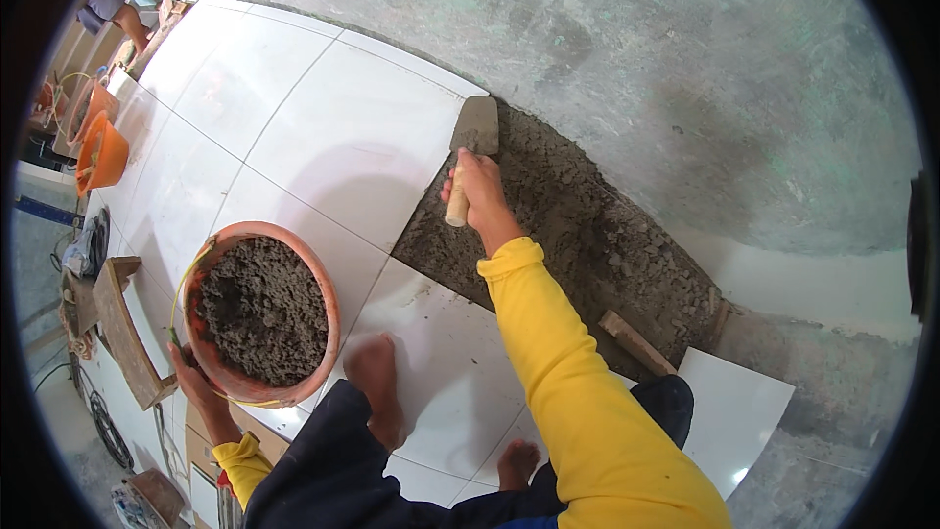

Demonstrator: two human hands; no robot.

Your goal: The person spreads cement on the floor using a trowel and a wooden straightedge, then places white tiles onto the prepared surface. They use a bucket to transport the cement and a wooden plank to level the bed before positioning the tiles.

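Note:
My right hand [482,194] is closed round the wooden handle of a trowel [475,122]. The trowel's mortar-smeared blade touches the bed of grey mortar [548,196] by the wall, at the corner of a white tile [362,108]. On the left stands an orange bucket [333,304] with a lot of damp grey mortar [264,309] in it. My left hand [204,394] grips its near left side by the yellow handle; some of the fingers are hidden behind the bucket.
A wooden block [636,341] lies on the mortar's near edge, with a loose white tile [729,411] beside it. A rough grey wall [685,59] bounds the right. At left are a wooden frame [132,333], another orange bucket [103,152] and cables [110,431]. A person [113,5] sits far left.

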